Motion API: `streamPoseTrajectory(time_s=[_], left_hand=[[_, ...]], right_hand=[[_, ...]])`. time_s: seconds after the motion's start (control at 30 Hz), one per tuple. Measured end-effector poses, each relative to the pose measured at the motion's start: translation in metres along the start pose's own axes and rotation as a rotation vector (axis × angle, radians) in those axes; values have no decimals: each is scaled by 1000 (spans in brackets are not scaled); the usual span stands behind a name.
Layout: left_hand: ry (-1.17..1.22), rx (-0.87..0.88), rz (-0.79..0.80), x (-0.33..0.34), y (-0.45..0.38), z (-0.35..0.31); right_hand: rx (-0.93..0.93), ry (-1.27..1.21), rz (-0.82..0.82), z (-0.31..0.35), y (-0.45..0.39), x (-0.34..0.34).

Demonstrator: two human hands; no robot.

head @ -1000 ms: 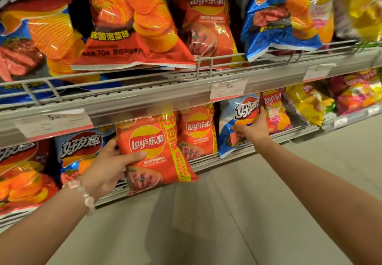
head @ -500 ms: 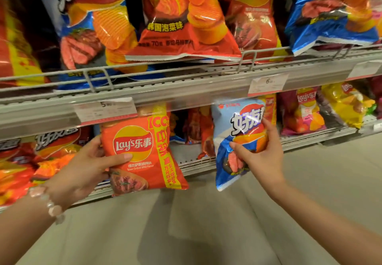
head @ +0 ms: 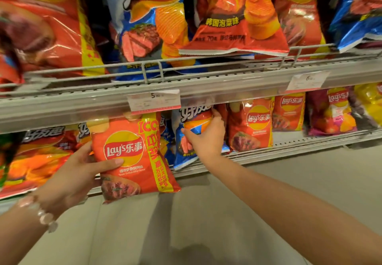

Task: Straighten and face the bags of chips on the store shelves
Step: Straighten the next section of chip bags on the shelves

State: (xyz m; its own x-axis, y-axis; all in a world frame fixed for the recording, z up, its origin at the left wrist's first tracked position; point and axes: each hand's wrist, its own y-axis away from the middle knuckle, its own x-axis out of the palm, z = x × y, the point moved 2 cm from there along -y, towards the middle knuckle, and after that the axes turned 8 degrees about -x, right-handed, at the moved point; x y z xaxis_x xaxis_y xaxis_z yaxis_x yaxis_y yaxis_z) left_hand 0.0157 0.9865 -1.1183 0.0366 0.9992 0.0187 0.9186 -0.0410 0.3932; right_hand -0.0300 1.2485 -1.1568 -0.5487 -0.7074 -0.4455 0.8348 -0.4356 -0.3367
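Observation:
My left hand (head: 76, 173) grips an orange-red Lay's BBQ bag (head: 134, 157) by its left edge, holding it upright in front of the lower shelf (head: 289, 151). My right hand (head: 206, 138) grips a blue and white steak-flavour bag (head: 189, 138) that stands on the lower shelf just right of the Lay's bag, fingers curled round its right side. More orange Lay's bags (head: 250, 124) stand to the right of that hand.
The upper shelf (head: 206, 83) with a wire rail carries large bags, some leaning over the rail, and price tags (head: 154, 99) hang on its front. Purple and yellow bags (head: 330, 114) stand at the far right. Grey floor (head: 206, 223) lies below.
My right hand carried the blue bag leftwards and set it into the lower shelf beside the Lay's bag. The view shifted left. My left hand kept hold of the Lay's bag.

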Motion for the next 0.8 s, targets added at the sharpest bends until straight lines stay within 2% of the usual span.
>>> streamPoseTrajectory(time_s=[0.23, 0.43, 0.53, 0.63, 0.73, 0.8], left_hand=[[-16, -15, 43, 6, -6, -4], [4, -25, 56, 30, -1, -9], [0, -52, 54, 48, 6, -7], [-43, -76, 70, 75, 7, -3], [-54, -78, 69, 108, 6, -1], [-49, -75, 91, 131, 8, -1]], right_hand=[[209, 147, 86, -16, -10, 30], [199, 130, 355, -22, -16, 10], [91, 11, 385, -10, -12, -16], [25, -246, 415, 8, -1, -50], [90, -466, 620, 17, 9, -77], [128, -417, 626, 10, 7, -85]])
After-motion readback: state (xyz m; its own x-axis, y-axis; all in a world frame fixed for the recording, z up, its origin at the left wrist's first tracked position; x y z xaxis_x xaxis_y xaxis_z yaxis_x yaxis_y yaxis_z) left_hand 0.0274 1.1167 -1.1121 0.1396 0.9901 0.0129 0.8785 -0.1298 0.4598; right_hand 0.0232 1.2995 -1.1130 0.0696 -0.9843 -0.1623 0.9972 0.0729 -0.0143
